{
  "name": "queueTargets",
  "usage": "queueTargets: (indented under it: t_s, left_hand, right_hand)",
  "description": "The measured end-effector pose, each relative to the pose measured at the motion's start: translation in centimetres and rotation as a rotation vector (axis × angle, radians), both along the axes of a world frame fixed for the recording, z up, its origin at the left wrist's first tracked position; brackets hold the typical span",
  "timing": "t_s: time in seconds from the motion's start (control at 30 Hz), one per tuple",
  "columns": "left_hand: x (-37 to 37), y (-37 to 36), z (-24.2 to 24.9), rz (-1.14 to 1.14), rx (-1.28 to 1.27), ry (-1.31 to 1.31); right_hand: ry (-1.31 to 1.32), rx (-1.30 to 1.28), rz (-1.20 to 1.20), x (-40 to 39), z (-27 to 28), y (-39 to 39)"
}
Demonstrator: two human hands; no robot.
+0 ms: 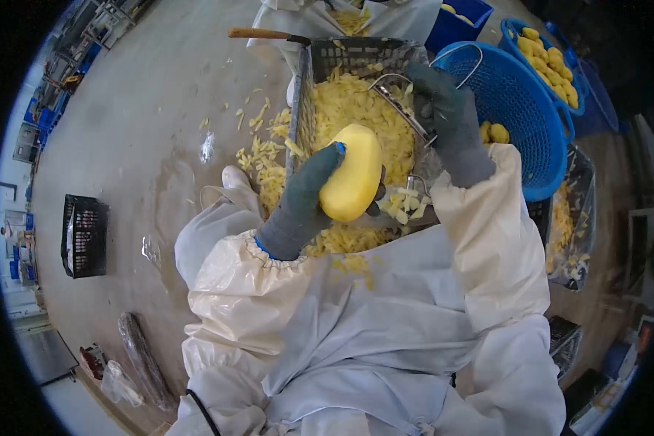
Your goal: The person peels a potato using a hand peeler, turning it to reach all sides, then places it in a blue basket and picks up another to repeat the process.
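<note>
My left hand (305,196), in a dark grey-green glove, is wrapped round a large, smooth yellow peeled fruit or tuber (352,173). To the right, my gloved right hand (447,109) is closed on a metal peeler (402,110) with a wide blade frame. Both hands are over a dark plastic crate (303,109) heaped with pale yellow peelings (356,102). The peeler is apart from the yellow piece. A second metal tool (418,184) lies partly hidden among peelings beside the crate's near right corner.
A knife with a wooden handle (260,33) rests at the crate's far left corner. Right of the crate stands a blue basket (530,123) with a few yellow pieces; another (575,105) holds several. Peelings litter the floor. A person in an apron (407,22) is opposite.
</note>
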State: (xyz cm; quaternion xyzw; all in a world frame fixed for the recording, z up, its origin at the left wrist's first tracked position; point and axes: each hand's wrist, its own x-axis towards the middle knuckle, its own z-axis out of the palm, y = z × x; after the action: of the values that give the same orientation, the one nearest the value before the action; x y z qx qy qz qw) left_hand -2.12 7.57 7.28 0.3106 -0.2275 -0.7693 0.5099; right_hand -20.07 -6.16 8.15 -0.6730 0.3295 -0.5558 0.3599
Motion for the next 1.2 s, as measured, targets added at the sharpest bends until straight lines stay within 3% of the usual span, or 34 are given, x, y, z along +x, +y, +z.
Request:
queueTargets:
  t_s: [0.07,0.13,0.2,0.27,0.37,0.4,0.5,0.57,0.6,0.73,0.8,0.87,0.97,1.07,1.2]
  left_hand:
    - [0.3,0.0,0.2,0.004,-0.056,-0.004]
    - [0.7,-0.1,0.4,-0.002,-0.087,-0.051]
    - [0.9,-0.1,0.8,-0.011,-0.094,-0.140]
    - [0.8,0.0,1.1,-0.010,-0.124,-0.153]
    - [1.1,-0.3,1.4,-0.001,-0.107,-0.183]
    - [1.1,-0.3,1.2,0.001,-0.085,-0.191]
    - [1.2,-0.3,0.7,-0.049,-0.131,-0.225]
    - [0.9,0.2,1.4,-0.080,-0.177,-0.211]
    - [0.9,0.3,1.9,-0.097,-0.201,-0.209]
    - [1.6,-0.2,2.0,-0.042,-0.137,-0.415]
    - [1.1,0.2,2.2,-0.040,-0.143,-0.386]
    - [0.8,0.2,2.1,-0.053,-0.173,-0.313]
    - [1.2,-0.2,1.4,-0.060,-0.160,-0.125]
    - [1.3,-0.7,0.7,0.052,-0.019,0.020]
    - [0.7,-0.9,0.9,0.166,0.156,0.229]
  right_hand:
    - [-0.144,0.254,0.154,0.7,1.9,2.1]
    - [-0.081,0.403,0.219,1.2,3.0,3.7]
    - [-0.125,0.558,0.127,1.8,3.0,3.5]
    - [-0.103,0.168,0.021,1.5,0.9,0.6]
    - [0.002,0.193,0.159,0.3,1.7,1.6]
    - [0.019,0.312,0.197,0.5,2.7,2.4]
    - [0.139,-0.078,0.066,1.5,0.6,2.3]
    - [0.027,0.420,-0.083,1.5,0.7,1.9]
    - [-0.128,0.361,-0.185,2.1,-0.5,0.3]
    - [-0.127,0.506,0.144,1.1,1.4,2.0]
    - [-0.015,0.504,0.214,1.1,2.2,3.1]
    - [-0.123,0.521,0.091,1.9,0.3,1.9]
    - [0.101,0.284,-0.189,0.4,-2.8,-1.0]
    - [-0.171,0.339,0.095,1.5,1.6,3.0]
    - [-0.039,0.328,0.204,3.1,4.6,7.0]
